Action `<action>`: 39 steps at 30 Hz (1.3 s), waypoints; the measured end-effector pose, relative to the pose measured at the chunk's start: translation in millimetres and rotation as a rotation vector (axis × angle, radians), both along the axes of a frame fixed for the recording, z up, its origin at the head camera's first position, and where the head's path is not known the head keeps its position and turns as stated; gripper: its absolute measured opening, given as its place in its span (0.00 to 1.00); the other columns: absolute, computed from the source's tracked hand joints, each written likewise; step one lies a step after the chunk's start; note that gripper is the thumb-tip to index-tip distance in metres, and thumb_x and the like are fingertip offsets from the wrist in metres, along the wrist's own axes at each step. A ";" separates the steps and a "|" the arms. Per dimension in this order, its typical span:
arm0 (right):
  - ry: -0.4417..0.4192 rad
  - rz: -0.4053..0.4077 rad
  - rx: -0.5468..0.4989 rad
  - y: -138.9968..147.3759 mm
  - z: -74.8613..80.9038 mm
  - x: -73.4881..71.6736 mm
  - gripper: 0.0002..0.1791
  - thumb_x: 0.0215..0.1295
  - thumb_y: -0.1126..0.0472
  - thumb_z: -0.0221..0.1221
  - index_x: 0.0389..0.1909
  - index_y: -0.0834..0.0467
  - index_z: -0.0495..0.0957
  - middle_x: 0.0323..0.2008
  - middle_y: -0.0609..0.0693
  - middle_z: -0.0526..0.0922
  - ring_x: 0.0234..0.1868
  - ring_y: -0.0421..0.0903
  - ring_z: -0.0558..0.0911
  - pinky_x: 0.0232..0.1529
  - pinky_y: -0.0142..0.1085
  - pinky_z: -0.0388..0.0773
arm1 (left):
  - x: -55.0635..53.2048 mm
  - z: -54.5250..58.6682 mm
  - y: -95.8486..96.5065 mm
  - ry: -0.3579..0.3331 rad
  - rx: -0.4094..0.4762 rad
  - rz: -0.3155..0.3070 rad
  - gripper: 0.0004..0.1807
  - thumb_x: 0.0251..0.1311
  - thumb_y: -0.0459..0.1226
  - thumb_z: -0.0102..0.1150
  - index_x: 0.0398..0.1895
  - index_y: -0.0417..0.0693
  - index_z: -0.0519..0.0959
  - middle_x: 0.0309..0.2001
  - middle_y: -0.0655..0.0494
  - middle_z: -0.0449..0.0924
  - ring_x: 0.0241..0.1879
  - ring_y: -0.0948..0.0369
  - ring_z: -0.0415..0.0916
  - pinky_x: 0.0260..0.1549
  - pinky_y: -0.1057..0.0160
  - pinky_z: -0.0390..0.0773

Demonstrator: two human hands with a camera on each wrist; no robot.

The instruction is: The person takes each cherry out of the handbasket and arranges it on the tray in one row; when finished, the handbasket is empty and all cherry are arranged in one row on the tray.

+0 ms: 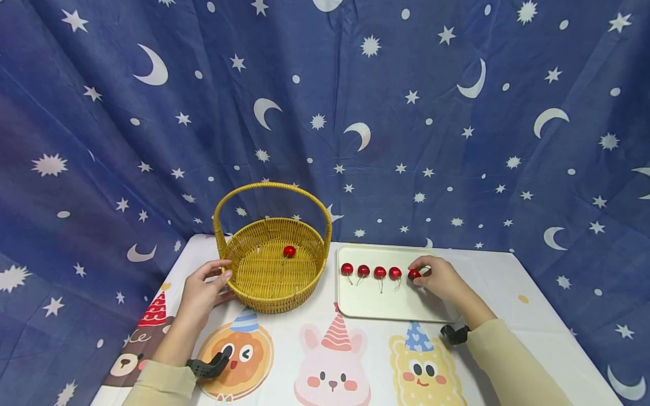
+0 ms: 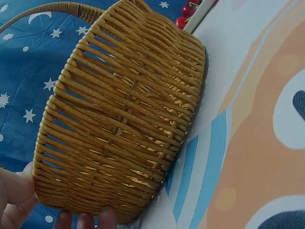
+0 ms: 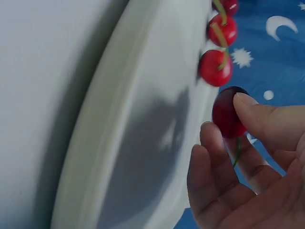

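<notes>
A cherry (image 3: 228,112) with a green stem is pinched between the thumb and fingers of my right hand (image 1: 440,277), over the right part of the cream tray (image 1: 386,307). To its left, several red cherries (image 1: 380,273) lie in a row on the tray, stems toward me. At the left stands a woven wicker basket (image 1: 276,304) with a tall arched handle (image 1: 274,185). One cherry (image 1: 289,251) lies inside it. My left hand (image 1: 205,287) holds the basket's left side, the thumb (image 2: 19,186) at the rim and the other fingers against the outer wall.
A white tablecloth (image 1: 317,321) printed with cartoon animals in party hats covers the table. Behind it hangs a blue curtain (image 1: 386,186) with moons and stars. Each wrist wears a black camera mount (image 1: 208,366).
</notes>
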State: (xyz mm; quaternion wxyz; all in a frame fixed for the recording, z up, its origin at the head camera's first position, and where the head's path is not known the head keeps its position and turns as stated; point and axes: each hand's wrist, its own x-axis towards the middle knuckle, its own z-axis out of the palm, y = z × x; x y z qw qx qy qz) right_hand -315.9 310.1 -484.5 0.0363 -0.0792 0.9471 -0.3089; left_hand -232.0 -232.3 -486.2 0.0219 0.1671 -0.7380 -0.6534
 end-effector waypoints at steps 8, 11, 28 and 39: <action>-0.048 0.062 0.080 2.4 -12.1 -12.5 0.14 0.63 0.70 0.72 0.48 0.57 0.87 0.54 0.60 0.82 0.46 0.52 0.83 0.43 0.41 0.82 | -0.3 -0.6 -0.5 0.009 0.000 -0.005 0.23 0.80 0.36 0.58 0.75 0.44 0.74 0.61 0.48 0.68 0.51 0.58 0.80 0.46 0.61 0.91; -0.021 0.064 0.087 2.3 -12.2 -12.7 0.17 0.61 0.67 0.74 0.52 0.57 0.87 0.59 0.63 0.80 0.46 0.52 0.83 0.44 0.42 0.82 | -0.1 -0.9 -0.6 0.008 -0.003 -0.004 0.23 0.81 0.37 0.57 0.74 0.44 0.74 0.62 0.48 0.68 0.51 0.57 0.80 0.47 0.60 0.91; -0.024 -0.095 0.098 -1.9 -8.9 -6.1 0.19 0.63 0.59 0.75 0.53 0.60 0.86 0.35 0.54 0.84 0.32 0.47 0.78 0.30 0.36 0.74 | -0.5 0.3 -0.3 0.008 0.007 -0.006 0.23 0.81 0.37 0.56 0.75 0.45 0.73 0.62 0.49 0.66 0.50 0.60 0.78 0.47 0.61 0.91; -0.026 -0.090 0.095 1.5 -9.6 -7.7 0.20 0.64 0.65 0.73 0.57 0.59 0.86 0.46 0.60 0.87 0.41 0.53 0.83 0.36 0.39 0.80 | -0.5 -1.2 -1.3 0.007 0.014 -0.005 0.23 0.81 0.37 0.57 0.74 0.45 0.74 0.61 0.49 0.66 0.47 0.62 0.78 0.46 0.61 0.91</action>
